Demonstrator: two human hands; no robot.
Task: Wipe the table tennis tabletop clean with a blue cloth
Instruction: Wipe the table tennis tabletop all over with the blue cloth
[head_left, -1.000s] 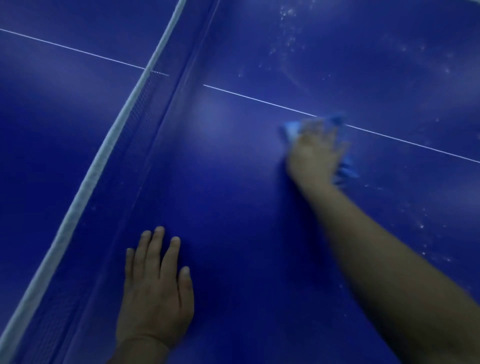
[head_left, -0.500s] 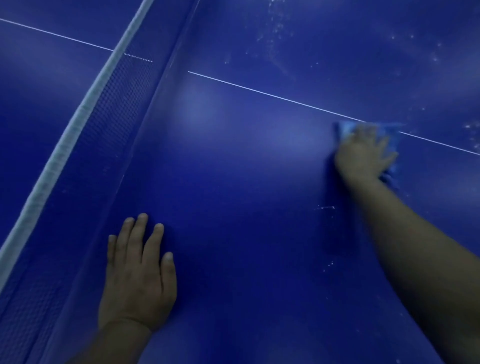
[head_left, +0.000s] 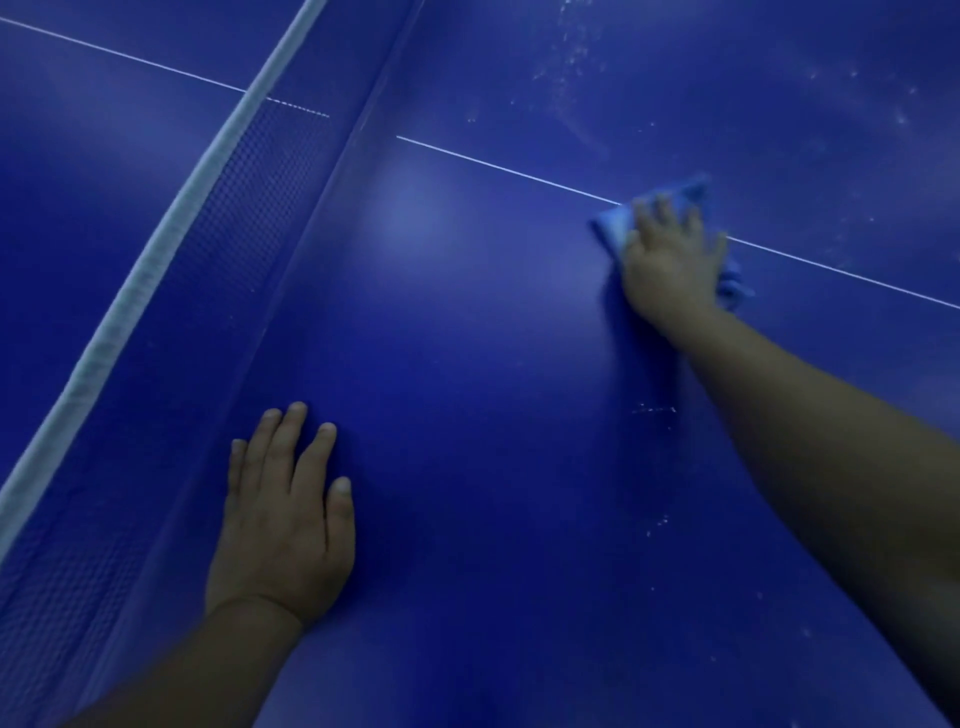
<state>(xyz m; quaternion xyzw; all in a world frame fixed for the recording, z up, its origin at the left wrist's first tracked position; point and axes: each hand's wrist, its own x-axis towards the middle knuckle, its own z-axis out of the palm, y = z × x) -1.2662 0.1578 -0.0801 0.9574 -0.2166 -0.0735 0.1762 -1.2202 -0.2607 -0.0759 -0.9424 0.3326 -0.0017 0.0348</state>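
At the left edge of the frame runs the net (head_left: 171, 218). The left hand (head_left: 283, 525) lies flat lower left on the tabletop (head_left: 493, 415), probably for support. At right of centre, the right hand (head_left: 670, 265) presses the blue cloth (head_left: 613, 226) with spread fingers, over the white line (head_left: 509, 169).

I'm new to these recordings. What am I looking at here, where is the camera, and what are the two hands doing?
The camera sits on a person's head, looking down at their own bare hands; there is no machine. The surface is a blue table tennis tabletop with a white centre line and the net at left. The left hand rests flat on the table, holding nothing. The right hand presses a blue cloth onto the line. Whitish specks lie beyond it.
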